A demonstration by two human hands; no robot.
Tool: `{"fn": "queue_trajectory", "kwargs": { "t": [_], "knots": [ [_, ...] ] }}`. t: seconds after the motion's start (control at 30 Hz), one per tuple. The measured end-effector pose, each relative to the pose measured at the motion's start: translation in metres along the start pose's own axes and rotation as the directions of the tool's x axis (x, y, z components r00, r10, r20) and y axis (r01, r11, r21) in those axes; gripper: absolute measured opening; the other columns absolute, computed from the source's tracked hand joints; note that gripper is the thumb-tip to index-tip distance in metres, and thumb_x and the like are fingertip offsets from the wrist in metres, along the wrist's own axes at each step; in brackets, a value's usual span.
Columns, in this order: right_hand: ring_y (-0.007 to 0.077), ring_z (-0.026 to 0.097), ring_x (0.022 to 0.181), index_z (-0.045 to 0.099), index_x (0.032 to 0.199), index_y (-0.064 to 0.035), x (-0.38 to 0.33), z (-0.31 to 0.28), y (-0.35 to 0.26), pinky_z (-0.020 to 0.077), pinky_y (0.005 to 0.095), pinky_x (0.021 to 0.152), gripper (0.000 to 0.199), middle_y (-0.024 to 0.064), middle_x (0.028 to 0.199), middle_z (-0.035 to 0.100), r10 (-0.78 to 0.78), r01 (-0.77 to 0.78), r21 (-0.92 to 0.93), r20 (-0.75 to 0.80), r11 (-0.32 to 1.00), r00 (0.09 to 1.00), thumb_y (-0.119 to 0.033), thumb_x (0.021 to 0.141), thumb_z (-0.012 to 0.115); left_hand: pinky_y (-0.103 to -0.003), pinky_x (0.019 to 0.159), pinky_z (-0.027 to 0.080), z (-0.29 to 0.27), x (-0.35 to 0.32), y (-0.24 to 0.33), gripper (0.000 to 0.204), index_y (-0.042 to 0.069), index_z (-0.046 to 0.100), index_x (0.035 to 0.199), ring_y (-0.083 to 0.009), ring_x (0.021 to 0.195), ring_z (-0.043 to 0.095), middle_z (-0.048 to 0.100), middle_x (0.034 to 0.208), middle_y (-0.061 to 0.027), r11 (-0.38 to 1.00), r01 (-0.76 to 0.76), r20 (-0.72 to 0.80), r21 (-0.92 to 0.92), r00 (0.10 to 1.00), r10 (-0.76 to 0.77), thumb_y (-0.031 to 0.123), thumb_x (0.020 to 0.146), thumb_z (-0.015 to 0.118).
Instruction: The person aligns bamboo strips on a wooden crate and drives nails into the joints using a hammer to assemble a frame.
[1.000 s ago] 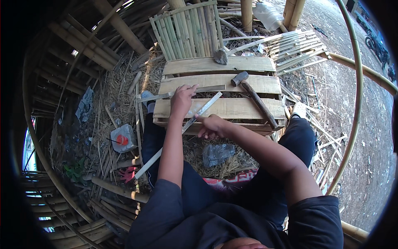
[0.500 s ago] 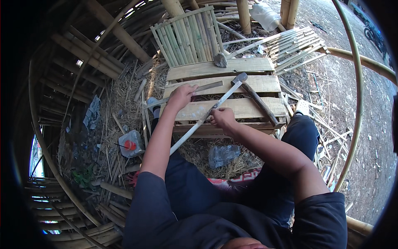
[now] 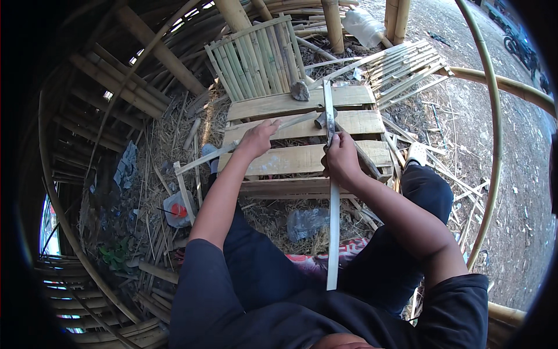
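Observation:
My left hand (image 3: pixel 258 141) is closed around a thin bamboo strip (image 3: pixel 212 156) that slants over the slatted wooden bench (image 3: pixel 279 152). At its left end the strip meets a second short strip (image 3: pixel 185 195), forming a corner. My right hand (image 3: pixel 342 156) grips a long, pale bamboo strip (image 3: pixel 333 232), which runs from the bench's far slats back toward my lap. Under this strip lies a hammer, its metal head (image 3: pixel 320 121) partly covered and its wooden handle (image 3: pixel 367 166) beside my right hand.
A grey stone (image 3: pixel 300 91) sits on the far slat. Behind it leans a bamboo slat panel (image 3: pixel 256 61), with a strip rack (image 3: pixel 404 65) to its right. A container with something red (image 3: pixel 178 208) stands at left; a clear plastic bag (image 3: pixel 311 224) lies before the bench.
My right hand has moved right and swung the long strip from a slant to nearly straight away from me. The left-hand strip's corner end has risen into fuller view.

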State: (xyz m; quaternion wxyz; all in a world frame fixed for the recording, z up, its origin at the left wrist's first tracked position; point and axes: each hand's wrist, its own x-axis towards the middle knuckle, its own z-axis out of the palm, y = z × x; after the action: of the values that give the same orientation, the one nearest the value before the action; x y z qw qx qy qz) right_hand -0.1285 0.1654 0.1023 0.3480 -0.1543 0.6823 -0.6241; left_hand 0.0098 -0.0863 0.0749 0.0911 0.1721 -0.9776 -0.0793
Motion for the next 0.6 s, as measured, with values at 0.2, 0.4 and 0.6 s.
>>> {"fn": "queue_trajectory", "kwargs": {
  "t": [0.2, 0.4, 0.6],
  "knots": [
    [0.0384, 0.068, 0.066, 0.051, 0.132, 0.0011, 0.000, -0.004, 0.031, 0.0545, 0.0480, 0.063, 0.031, 0.0257, 0.090, 0.068, -0.207, 0.190, -0.322, -0.020, 0.928, 0.978, -0.018, 0.108, 0.045, -0.048, 0.091, 0.052, 0.017, 0.014, -0.002, 0.059, 0.009, 0.060, 0.142, -0.0383, 0.108, 0.064, 0.065, 0.112, -0.0180, 1.000, 0.013, 0.129, -0.028, 0.992, -0.009, -0.004, 0.084, 0.053],
    [0.0480, 0.068, 0.088, 0.053, 0.146, 0.0015, 0.005, 0.002, 0.023, 0.0525, 0.0540, 0.077, 0.052, 0.0327, 0.091, 0.068, -0.353, 0.392, -0.502, 0.175, 0.771, 0.919, -0.008, 0.095, 0.055, -0.049, 0.091, 0.054, 0.014, 0.005, -0.016, 0.058, 0.012, 0.062, 0.139, -0.0397, 0.108, 0.065, 0.067, 0.113, -0.0179, 0.998, 0.058, 0.097, 0.014, 0.994, -0.059, 0.000, 0.084, 0.053],
    [0.0467, 0.068, 0.086, 0.047, 0.147, 0.0086, 0.053, 0.016, 0.053, 0.0547, 0.0536, 0.078, 0.056, 0.0313, 0.084, 0.068, -0.251, 0.428, -0.701, 0.348, 0.570, 0.903, -0.004, 0.092, 0.051, -0.050, 0.094, 0.055, 0.017, 0.002, -0.017, 0.056, 0.014, 0.062, 0.141, -0.0398, 0.109, 0.067, 0.069, 0.117, -0.0182, 0.951, 0.269, 0.084, 0.151, 0.955, -0.283, 0.006, 0.086, 0.055]
  ]
}}
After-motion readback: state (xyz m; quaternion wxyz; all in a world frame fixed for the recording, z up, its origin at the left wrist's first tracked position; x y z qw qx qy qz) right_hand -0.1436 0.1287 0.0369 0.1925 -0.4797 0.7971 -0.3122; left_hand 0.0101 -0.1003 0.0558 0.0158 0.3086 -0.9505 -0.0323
